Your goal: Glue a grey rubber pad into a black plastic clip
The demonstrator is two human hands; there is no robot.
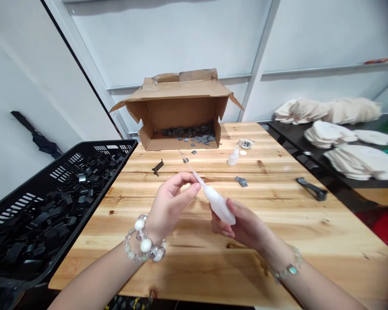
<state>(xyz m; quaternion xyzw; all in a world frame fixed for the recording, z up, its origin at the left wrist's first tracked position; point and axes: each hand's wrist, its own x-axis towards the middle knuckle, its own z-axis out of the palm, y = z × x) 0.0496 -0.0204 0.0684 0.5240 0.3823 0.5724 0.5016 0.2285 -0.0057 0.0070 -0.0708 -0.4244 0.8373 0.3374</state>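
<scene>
My right hand (242,224) grips a small white squeeze bottle (218,204) above the wooden table (213,258), with its thin nozzle pointing up and left. My left hand (171,200) is curled, thumb and fingers pinched together right at the nozzle tip (195,175); what sits between the fingers is too small to make out. Both wrists wear beaded bracelets.
An open cardboard box (181,112) lying on its side holds several small grey pieces. A black crate (51,202) of black parts stands at the left. On the table lie a second small bottle (233,156), a cap (245,144), loose grey pieces (241,181), and a black handle (311,189). White fabric stacks (342,142) lie at the right.
</scene>
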